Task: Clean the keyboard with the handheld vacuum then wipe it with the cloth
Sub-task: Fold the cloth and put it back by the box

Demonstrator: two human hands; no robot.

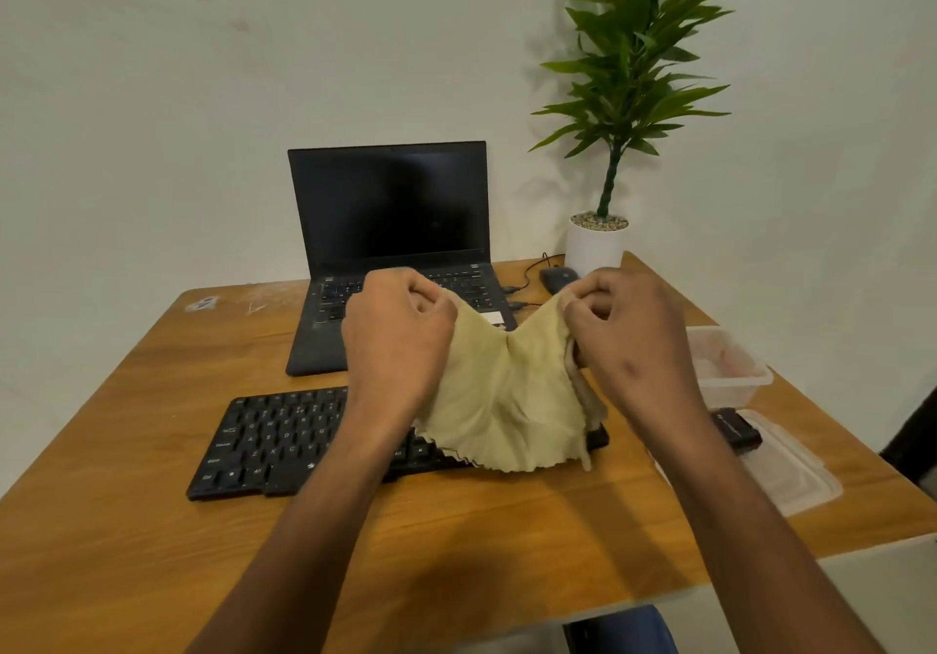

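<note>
A pale yellow cloth point(507, 400) hangs spread between both hands above the table. My left hand point(398, 334) grips its left top corner and my right hand point(628, 329) grips its right top corner. Below the cloth lies a black keyboard point(274, 440) on the wooden table point(127, 400); the cloth and my arms hide the keyboard's right half. A black device, perhaps the handheld vacuum point(737, 430), lies partly behind my right forearm at the table's right side.
An open black laptop point(390, 207) stands behind the keyboard. A mouse point(557, 278) with a cable and a potted plant point(598, 242) sit at the back right. A clear plastic container point(730, 359) and its lid point(791, 476) lie at the right edge.
</note>
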